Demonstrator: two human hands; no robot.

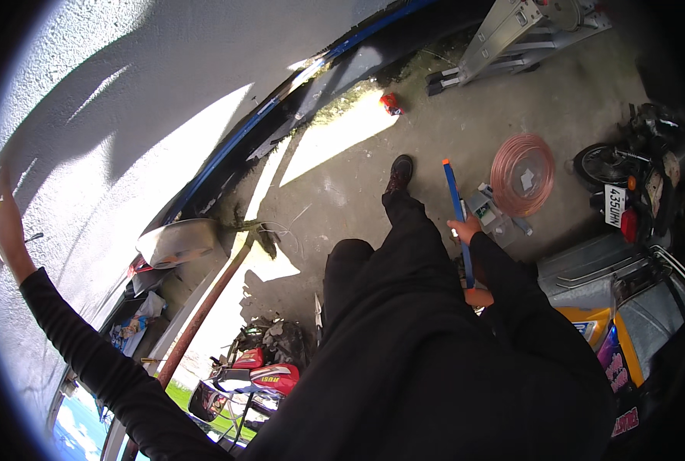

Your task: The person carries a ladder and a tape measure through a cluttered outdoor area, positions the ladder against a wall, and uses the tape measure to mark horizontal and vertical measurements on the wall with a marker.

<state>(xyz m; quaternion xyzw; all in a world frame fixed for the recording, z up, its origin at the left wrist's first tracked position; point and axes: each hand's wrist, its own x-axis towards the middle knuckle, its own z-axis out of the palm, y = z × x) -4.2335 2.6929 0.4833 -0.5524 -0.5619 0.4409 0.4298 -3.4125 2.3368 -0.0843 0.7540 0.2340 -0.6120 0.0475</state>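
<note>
Black trousers (pixel 404 253) nearest, one shoe (pixel 400 170) beyond on the concrete floor (pixel 335 180). Right hand (pixel 468 227) closed around a blue bar (pixel 452 184), right of the leg; bar runs near to far, orange at its far end. Left hand (pixel 6 234) out at far left, by the pale wall (pixel 73 146); blurred at the rim, cannot tell whether it grips anything or touches the wall. Right of bar: copper-coloured coil (pixel 503 177) on floor, small items just beside it. Farther right, motorbike (pixel 641 180). Far side, ladder (pixel 504 42), right; red packet (pixel 390 104) left of it, at the edge of a sunlit patch.
</note>
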